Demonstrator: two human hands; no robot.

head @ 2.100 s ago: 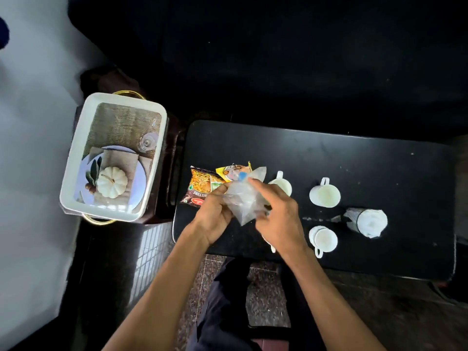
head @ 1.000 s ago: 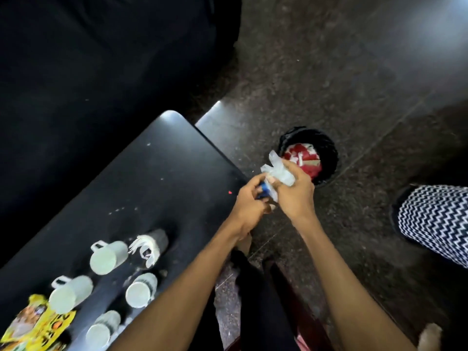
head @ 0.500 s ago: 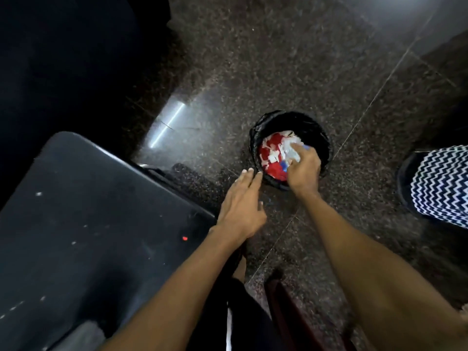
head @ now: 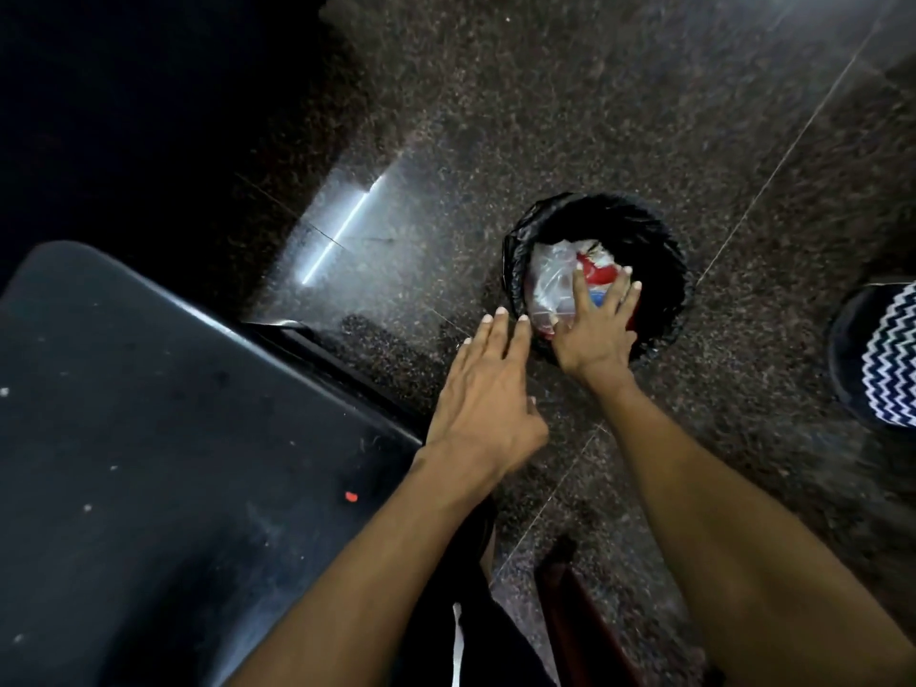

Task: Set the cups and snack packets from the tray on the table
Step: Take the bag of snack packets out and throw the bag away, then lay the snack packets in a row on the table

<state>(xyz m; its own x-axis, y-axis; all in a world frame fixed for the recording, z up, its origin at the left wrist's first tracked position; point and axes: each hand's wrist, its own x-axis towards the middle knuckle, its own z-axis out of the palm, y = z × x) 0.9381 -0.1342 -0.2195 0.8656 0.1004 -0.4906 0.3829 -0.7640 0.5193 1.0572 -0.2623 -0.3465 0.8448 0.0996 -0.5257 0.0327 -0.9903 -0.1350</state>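
**Wrapper pressed into the bin, cups and packets out of view**

No cups or snack packets are seen; only a bare corner of the counter (head: 148, 463) shows, left of the bin (head: 664, 270). The right hand (head: 595, 329) is spread flat on a clear plastic wrapper (head: 550, 285) inside the bin. The left hand (head: 486, 389) is held open, empty, beside the rim. If pressed too hard, the bin could be tipped, or the springy plastic could lift back out.

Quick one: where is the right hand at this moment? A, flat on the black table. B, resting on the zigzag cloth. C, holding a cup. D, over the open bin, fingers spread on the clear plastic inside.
D: the right hand is spread over the bin, fingers on the clear plastic in it.
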